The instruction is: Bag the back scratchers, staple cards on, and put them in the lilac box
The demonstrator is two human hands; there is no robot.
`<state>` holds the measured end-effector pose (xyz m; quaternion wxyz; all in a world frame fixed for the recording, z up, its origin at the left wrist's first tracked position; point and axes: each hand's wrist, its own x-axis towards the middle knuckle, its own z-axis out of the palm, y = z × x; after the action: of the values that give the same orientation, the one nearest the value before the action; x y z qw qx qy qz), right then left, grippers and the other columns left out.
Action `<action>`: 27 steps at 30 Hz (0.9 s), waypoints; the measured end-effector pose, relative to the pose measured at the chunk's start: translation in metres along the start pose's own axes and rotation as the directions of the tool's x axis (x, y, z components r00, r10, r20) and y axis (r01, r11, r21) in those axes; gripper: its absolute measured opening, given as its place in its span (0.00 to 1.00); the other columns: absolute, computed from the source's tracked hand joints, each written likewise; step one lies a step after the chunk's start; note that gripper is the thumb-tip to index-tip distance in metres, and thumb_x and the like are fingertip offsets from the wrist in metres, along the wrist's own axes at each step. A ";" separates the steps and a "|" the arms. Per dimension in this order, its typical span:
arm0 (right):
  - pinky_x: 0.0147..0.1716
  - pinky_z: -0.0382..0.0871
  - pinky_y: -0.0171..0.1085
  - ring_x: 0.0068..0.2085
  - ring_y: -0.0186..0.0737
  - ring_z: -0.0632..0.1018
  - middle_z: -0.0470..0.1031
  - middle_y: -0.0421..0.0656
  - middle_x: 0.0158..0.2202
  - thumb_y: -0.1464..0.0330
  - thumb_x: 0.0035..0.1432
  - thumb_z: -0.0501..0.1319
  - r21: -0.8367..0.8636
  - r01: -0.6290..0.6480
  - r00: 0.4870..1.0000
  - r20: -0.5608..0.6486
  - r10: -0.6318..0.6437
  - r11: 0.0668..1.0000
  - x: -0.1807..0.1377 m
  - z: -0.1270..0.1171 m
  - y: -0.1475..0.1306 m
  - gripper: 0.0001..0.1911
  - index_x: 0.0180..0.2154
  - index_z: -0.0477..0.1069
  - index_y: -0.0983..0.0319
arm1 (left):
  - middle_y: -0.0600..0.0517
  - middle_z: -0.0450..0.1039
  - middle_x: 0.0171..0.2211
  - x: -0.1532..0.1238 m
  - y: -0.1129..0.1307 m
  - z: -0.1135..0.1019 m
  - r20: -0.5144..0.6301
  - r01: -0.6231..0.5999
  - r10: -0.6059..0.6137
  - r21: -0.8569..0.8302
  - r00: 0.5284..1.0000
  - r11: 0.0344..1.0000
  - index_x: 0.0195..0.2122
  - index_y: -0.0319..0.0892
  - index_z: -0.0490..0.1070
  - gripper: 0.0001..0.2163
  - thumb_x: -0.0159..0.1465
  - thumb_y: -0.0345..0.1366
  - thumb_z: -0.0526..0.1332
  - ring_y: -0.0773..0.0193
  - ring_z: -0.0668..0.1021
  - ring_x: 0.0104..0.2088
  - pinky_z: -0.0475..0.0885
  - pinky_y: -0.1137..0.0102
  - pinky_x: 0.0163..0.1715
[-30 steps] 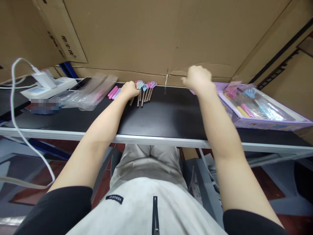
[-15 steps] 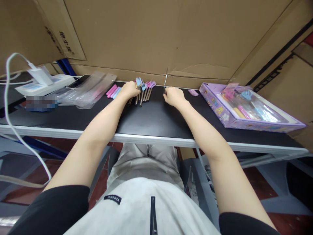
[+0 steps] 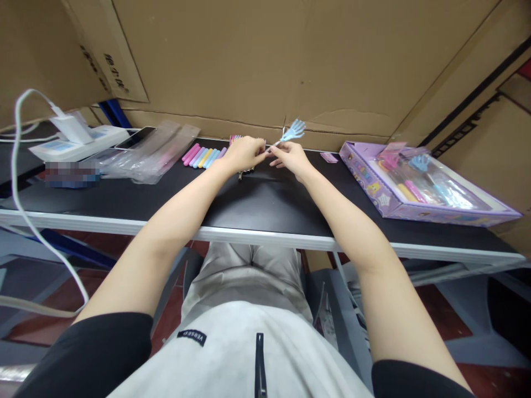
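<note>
A light-blue hand-shaped back scratcher (image 3: 295, 130) with a thin metal rod is raised above the black table, its fingers pointing up and to the right. My right hand (image 3: 293, 158) pinches the rod just below the blue head. The closed fingertips of my left hand (image 3: 245, 153) are at the rod's lower end. Behind and below my left hand lie more back scratchers (image 3: 235, 139), mostly hidden, with some rod ends showing. Left of that hand, several pink, purple, blue and yellow handle sleeves (image 3: 203, 157) lie in a row.
Clear plastic sleeves (image 3: 155, 152), a phone (image 3: 136, 138) and a white power strip (image 3: 78, 145) with a plugged-in charger are on the left. A small pink card (image 3: 329, 157) lies right of my hands, beside a purple display box (image 3: 373, 182) holding packaged scratchers. Cardboard walls stand behind.
My left hand has moved right from the back scratchers towards my right hand. A blue back scratcher now shows raised between both hands, and more coloured sleeves are uncovered.
</note>
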<state>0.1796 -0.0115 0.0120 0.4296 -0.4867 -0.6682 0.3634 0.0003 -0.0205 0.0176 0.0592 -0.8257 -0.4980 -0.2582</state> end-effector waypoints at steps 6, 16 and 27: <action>0.41 0.82 0.35 0.33 0.33 0.84 0.80 0.40 0.30 0.60 0.65 0.70 0.199 -0.024 0.999 -0.043 0.033 0.980 -0.003 0.003 -0.006 0.15 0.35 0.68 0.61 | 0.45 0.81 0.40 0.000 0.002 -0.006 0.002 -0.019 0.019 -0.032 1.000 0.999 0.46 0.42 0.80 0.14 0.70 0.43 0.58 0.51 0.80 0.48 0.70 0.63 0.49; 0.48 0.81 0.40 0.40 0.37 0.86 0.78 0.40 0.33 0.63 0.67 0.67 0.189 0.057 0.979 -0.204 -0.018 0.980 0.007 -0.007 -0.004 0.13 0.34 0.65 0.60 | 0.27 0.68 0.64 -0.011 -0.074 -0.036 0.123 0.587 -0.645 0.312 0.754 0.747 0.63 0.32 0.70 0.33 0.60 0.45 0.66 0.30 0.65 0.67 0.58 0.42 0.66; 0.49 0.80 0.39 0.39 0.35 0.86 0.79 0.39 0.33 0.63 0.69 0.65 0.211 0.042 0.979 -0.205 0.002 0.977 0.004 -0.004 -0.006 0.12 0.35 0.66 0.61 | 0.23 0.69 0.62 -0.010 -0.072 -0.030 0.220 0.587 -0.655 0.304 0.723 0.750 0.60 0.27 0.73 0.29 0.60 0.41 0.66 0.29 0.66 0.68 0.57 0.41 0.68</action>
<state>0.1810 -0.0087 0.0198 0.5493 -0.4654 -0.5826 0.3771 -0.0757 -0.0031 0.0267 -0.0226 -0.6283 -0.7742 -0.0740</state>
